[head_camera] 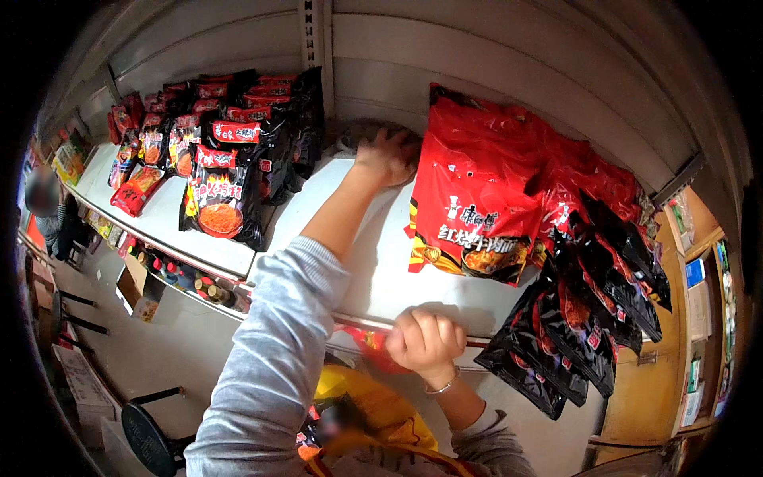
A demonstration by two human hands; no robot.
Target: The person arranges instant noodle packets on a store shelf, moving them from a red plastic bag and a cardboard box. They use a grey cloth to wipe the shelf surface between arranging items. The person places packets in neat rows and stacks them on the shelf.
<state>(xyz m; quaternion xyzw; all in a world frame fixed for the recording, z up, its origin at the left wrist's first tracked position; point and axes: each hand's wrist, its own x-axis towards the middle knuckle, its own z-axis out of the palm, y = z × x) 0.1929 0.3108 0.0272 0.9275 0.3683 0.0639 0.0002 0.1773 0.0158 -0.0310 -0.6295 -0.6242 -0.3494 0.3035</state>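
My left hand (387, 154) reaches to the back of a white shelf (381, 238), palm down with the fingers spread over a dark grey cloth-like thing (353, 138). Most of that thing is hidden under the hand. Close by the shelf's front edge, my right hand (426, 341) is curled into a fist, and nothing shows in it. Just right of my left hand stands a large red multipack of instant noodles (483, 179). Black noodle packets (572, 334) lie fanned out at the shelf's right, overhanging its front edge.
Rows of black-and-red noodle packets (220, 197) stand on the left shelf section. Bottles (208, 291) line a lower shelf. On the floor side are a black stool (149, 438) and an open carton (132, 285). A person (50, 220) is at the far left.
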